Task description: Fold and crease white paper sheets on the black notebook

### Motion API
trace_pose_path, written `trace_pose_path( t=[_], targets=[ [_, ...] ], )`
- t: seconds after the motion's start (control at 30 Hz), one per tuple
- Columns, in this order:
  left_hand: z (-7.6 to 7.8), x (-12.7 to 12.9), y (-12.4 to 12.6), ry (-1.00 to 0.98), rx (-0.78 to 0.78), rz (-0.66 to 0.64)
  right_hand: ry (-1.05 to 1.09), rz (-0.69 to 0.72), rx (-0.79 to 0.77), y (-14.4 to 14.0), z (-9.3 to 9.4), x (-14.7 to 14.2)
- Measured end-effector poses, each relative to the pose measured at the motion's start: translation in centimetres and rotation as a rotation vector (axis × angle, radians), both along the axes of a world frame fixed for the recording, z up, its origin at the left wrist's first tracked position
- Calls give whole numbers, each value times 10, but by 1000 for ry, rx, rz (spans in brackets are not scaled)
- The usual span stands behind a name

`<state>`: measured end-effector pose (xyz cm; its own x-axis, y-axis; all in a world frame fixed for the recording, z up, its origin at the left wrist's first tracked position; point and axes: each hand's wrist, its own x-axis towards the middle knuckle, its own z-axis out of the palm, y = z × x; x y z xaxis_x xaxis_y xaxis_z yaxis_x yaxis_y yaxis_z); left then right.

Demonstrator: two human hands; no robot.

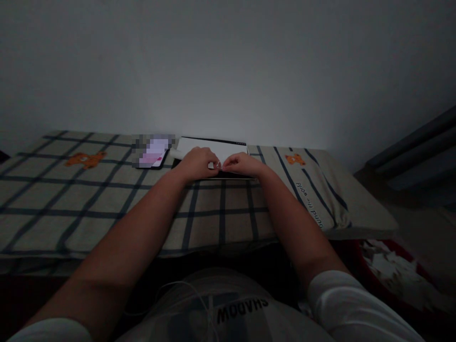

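Fingers (216,165) of both hands met at their tips, pressed together in a pinch on the near edge of a white sheet of paper (217,147), though what exactly sat between them was too small to tell. The left hand (197,162) and the right hand (242,164) lay just beside each other, knuckles up, with bare forearms stretched far out from the body.

From biggest to smallest: a plain pale wall (228,61) filled the upper half of the view in a dim room. Below it a table lay under a checked cloth (89,199) with dark lines and small orange bear prints, one at the left (85,159) and one at the right (294,159). The cloth bunched and drooped at the right corner. The paper rested flat at the far side of the table against the wall, on something dark beneath it. A phone (153,153) with a lit screen lay just to the left of the paper, and a small white cylinder (177,153) poked out beside the left hand. Low at the right stood a red bin (384,270) holding torn white scraps.

As a judgement, the thin sheet could crease or tear if the pinch pulled unevenly, and the poor light and long reach made a misplaced grip likelier. The loose cloth could slide and carry the phone with it.
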<state>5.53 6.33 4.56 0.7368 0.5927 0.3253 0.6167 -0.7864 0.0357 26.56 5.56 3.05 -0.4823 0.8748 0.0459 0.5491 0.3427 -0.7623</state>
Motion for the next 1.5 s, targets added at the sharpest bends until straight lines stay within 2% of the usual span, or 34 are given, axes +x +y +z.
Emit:
trace_pose_path(
  t=[0.33,0.63,1.07,1.27,1.5],
  targets=[
    [-3,0,2,-35,-7,-9,22,18,0,-1,-1,-1],
    [-4,0,4,-51,3,-26,27,-24,27,2,-2,-1],
    [-6,-1,6,-31,10,-65,-5,112,84,3,-4,-3],
    [0,-2,3,-35,17,4,19,59,32,4,-3,2],
    [-3,-1,5,-46,-19,-30,6,15,46,3,-2,1]
  ],
)
